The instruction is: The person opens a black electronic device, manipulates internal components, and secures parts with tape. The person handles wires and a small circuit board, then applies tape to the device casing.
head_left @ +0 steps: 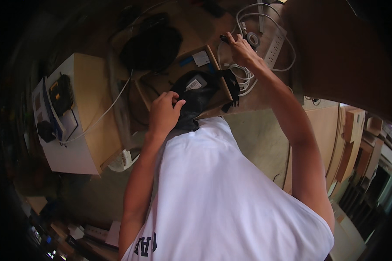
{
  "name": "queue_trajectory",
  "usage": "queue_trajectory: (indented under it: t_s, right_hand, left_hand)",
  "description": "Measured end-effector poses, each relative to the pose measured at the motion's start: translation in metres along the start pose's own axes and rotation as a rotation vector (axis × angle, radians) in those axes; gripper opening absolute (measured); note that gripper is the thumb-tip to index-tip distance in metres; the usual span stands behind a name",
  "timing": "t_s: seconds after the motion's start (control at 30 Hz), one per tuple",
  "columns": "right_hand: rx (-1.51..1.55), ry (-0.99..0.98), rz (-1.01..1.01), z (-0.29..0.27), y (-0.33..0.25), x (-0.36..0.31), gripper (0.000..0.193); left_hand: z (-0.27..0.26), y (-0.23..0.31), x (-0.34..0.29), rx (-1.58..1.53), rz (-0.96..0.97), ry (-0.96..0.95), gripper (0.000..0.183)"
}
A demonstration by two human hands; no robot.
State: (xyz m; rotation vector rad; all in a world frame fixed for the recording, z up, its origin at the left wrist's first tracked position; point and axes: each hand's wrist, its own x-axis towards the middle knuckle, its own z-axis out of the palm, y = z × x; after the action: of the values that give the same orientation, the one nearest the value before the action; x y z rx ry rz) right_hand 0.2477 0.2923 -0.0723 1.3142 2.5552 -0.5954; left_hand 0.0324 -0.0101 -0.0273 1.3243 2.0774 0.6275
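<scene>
Left hand (166, 108): loosely curled against the bag at the cardboard box's (212, 56) near side, grip unreadable; light, steady pressure should suit.
Black bag (200, 96): slumped, soft, pale label (196, 83) showing, spilling over the box's near edge.
Right hand (239, 47): stretched beyond the box's right, fingertips at a small dark item (224, 38), hold unclear.

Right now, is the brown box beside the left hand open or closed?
The brown box is open: no lid covers its top, and a white card and black material are visible between its walls.
</scene>
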Motion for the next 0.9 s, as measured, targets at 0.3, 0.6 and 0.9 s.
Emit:
queue_trajectory:
  t_s: [0.3,0.6,0.9]
  right_hand:
    - [-0.071,0.259,-0.076,0.034,0.015,0.005,0.075]
    - [0.380,0.078,-0.198,0.033,-0.167,-0.094,0.037]
    - [0.570,0.436,0.069,0.017,-0.164,-0.095,0.028]
  left_hand:
    - [0.014,0.012,0.006,-0.036,-0.002,0.102,0.011]
    - [0.003,0.009,-0.009,-0.011,0.203,0.272,0.012]
    - [-0.024,0.031,0.026,0.071,0.453,0.324,0.013]
